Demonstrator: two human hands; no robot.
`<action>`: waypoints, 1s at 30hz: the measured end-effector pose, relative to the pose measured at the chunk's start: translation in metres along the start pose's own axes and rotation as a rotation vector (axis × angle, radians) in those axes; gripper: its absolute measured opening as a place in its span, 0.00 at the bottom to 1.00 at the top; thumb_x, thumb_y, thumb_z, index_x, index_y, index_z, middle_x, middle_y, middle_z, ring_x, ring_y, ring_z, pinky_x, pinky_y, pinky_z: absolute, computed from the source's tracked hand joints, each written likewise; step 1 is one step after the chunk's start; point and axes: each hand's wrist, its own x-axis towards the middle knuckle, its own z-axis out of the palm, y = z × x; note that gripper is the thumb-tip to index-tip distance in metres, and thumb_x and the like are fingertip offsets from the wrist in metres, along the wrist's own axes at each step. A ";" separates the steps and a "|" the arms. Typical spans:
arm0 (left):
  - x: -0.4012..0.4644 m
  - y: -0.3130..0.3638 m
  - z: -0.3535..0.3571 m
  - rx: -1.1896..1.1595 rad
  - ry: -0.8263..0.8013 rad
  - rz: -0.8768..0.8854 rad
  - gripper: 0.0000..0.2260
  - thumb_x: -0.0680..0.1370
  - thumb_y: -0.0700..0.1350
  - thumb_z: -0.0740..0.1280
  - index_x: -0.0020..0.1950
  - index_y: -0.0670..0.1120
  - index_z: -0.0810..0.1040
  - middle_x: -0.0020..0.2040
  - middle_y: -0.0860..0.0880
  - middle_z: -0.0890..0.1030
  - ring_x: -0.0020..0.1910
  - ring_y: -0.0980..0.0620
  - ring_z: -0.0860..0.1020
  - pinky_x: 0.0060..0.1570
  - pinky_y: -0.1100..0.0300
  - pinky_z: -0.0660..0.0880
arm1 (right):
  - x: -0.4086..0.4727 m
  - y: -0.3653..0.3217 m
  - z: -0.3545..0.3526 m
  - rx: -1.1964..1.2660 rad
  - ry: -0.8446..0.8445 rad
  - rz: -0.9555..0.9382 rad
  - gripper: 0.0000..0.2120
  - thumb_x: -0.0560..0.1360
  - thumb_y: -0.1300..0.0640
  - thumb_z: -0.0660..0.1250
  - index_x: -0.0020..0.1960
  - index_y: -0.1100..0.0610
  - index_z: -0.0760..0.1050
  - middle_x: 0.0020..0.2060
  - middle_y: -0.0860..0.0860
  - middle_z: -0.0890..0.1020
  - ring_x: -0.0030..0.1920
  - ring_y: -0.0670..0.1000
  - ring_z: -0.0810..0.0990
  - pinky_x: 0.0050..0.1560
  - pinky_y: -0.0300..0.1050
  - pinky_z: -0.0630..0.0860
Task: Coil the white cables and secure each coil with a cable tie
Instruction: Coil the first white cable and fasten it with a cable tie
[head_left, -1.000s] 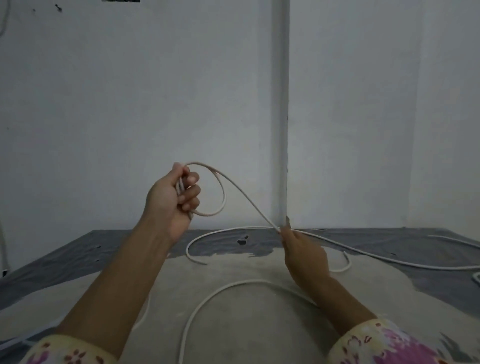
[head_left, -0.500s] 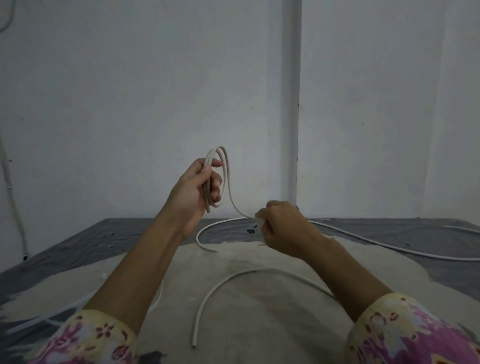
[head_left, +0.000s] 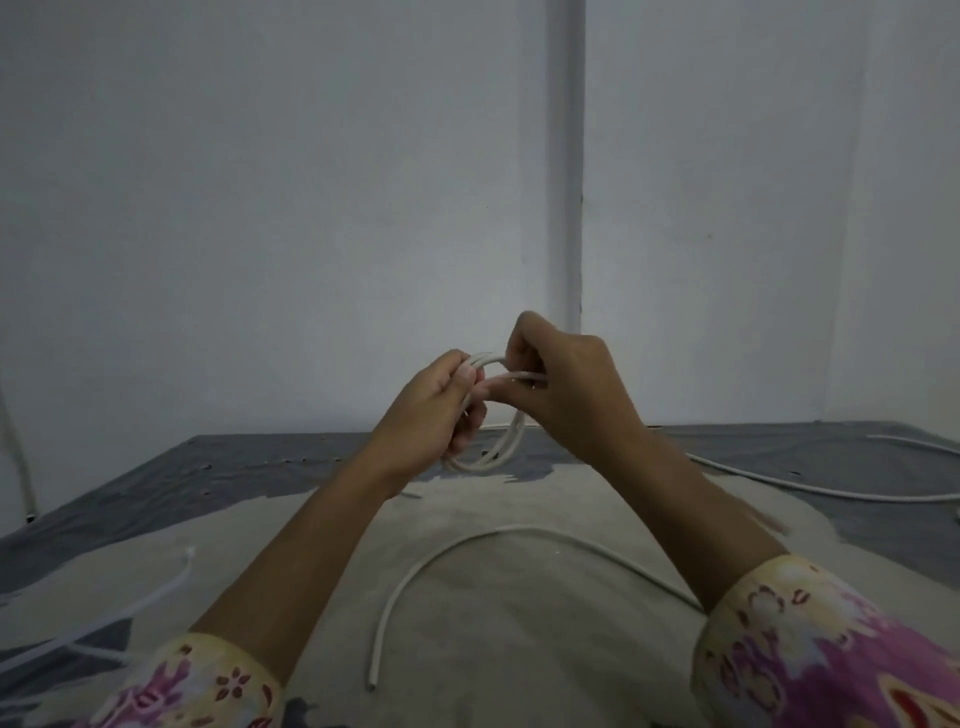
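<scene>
Fingers of both hands are pinching a small coil of thin white round cable.
Coiling is nearing completion; one loose white cable length is lying uncoiled, and no tie is fitted.

We see the floor, pale in the middle with a grey sheet round it; on it lie a curved white cable, another cable at right, and thin white ties at left
</scene>
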 end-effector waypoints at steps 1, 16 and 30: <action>0.000 0.000 0.001 0.010 0.002 -0.005 0.13 0.82 0.46 0.51 0.43 0.44 0.69 0.30 0.48 0.70 0.21 0.60 0.66 0.22 0.68 0.64 | -0.001 0.002 -0.002 -0.034 0.021 0.034 0.20 0.66 0.44 0.73 0.39 0.55 0.66 0.24 0.42 0.69 0.24 0.42 0.65 0.27 0.34 0.61; 0.004 -0.003 -0.011 -0.199 -0.131 -0.172 0.16 0.82 0.45 0.49 0.38 0.44 0.69 0.22 0.55 0.63 0.20 0.58 0.58 0.21 0.68 0.58 | -0.011 0.028 0.015 0.289 0.055 0.401 0.11 0.81 0.55 0.54 0.44 0.57 0.71 0.30 0.45 0.69 0.32 0.42 0.66 0.35 0.36 0.63; 0.006 0.005 -0.005 -0.444 0.079 -0.035 0.15 0.82 0.48 0.51 0.37 0.46 0.67 0.21 0.56 0.60 0.19 0.60 0.56 0.19 0.68 0.53 | -0.013 -0.001 0.038 0.892 -0.007 0.933 0.15 0.82 0.53 0.52 0.47 0.55 0.75 0.40 0.53 0.73 0.40 0.49 0.73 0.51 0.54 0.77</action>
